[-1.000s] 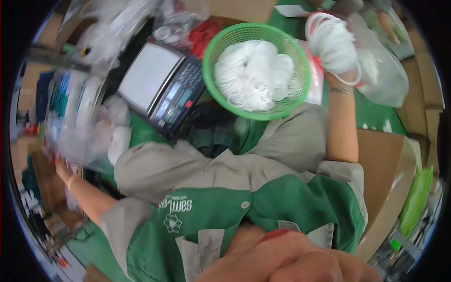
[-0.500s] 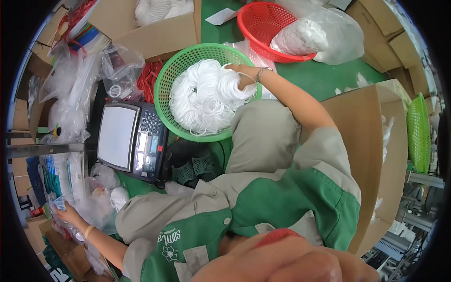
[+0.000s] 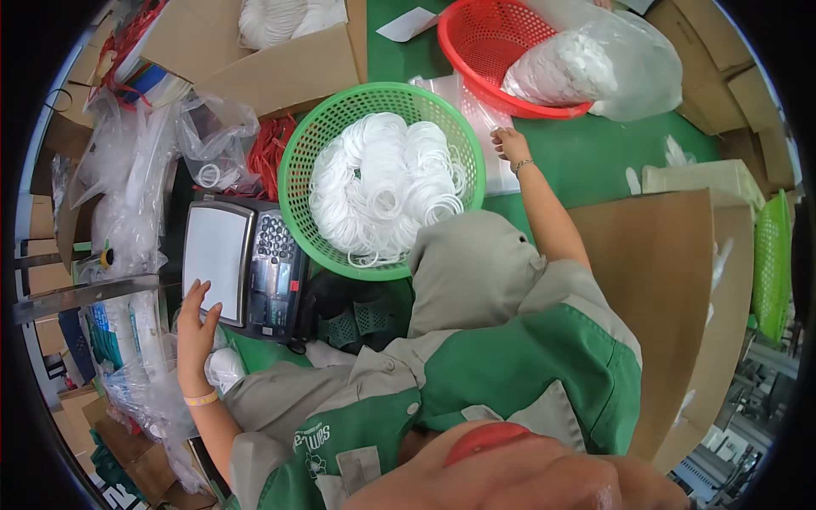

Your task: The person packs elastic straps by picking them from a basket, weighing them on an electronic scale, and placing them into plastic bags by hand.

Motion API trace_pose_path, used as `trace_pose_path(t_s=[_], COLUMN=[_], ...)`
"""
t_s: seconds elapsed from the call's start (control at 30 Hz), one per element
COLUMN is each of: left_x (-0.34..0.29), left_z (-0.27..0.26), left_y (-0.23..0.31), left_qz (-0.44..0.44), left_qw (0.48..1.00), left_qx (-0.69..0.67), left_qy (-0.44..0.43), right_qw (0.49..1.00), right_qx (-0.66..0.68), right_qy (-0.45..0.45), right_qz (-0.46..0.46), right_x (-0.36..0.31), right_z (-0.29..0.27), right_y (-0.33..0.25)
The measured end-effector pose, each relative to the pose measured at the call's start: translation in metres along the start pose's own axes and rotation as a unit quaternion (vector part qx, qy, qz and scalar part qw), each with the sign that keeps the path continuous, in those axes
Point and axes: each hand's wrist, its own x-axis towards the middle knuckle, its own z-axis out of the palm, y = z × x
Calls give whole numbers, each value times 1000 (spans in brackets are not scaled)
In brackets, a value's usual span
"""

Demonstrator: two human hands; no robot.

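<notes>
My left hand (image 3: pixel 197 321) has its fingers spread and holds nothing; its fingertips are at the lower left edge of the silver pan on a dark digital scale (image 3: pixel 218 248). My right hand (image 3: pixel 512 147) is just right of a green mesh basket (image 3: pixel 478 153), over the edge of some clear flat plastic bags (image 3: pixel 484 123). Its fingers are loosely bent and slightly apart, with nothing visible in them. Coils of thin white rings (image 3: pixel 384 170) are heaped inside the green basket, which stands in front of my knee.
A red basket (image 3: pixel 476 38) at the back holds a plastic bag of white pieces (image 3: pixel 565 72). Cardboard boxes stand at the back left (image 3: pixel 280 76) and at my right (image 3: pixel 637 255). Red strips (image 3: pixel 272 149) lie behind the scale. Clear plastic bags (image 3: pixel 127 212) hang at the left.
My right hand has left the white rings and moved right, out of the green basket. My left hand has come from the bags at the far left up to the scale.
</notes>
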Motion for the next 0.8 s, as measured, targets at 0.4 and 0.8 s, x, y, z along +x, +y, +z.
trace_pose_path(t_s=[0.4, 0.8], left_x=[29, 26], left_z=[18, 14], left_y=[1, 7], left_qz=[-140, -130], left_qw=[986, 987], left_qx=[-23, -55], left_qy=[-93, -71], right_qw=[841, 840], right_qx=[-373, 461], right_qy=[-159, -248], right_qz=[-358, -142], right_x=[107, 12], right_z=[61, -29], right_y=[-1, -63])
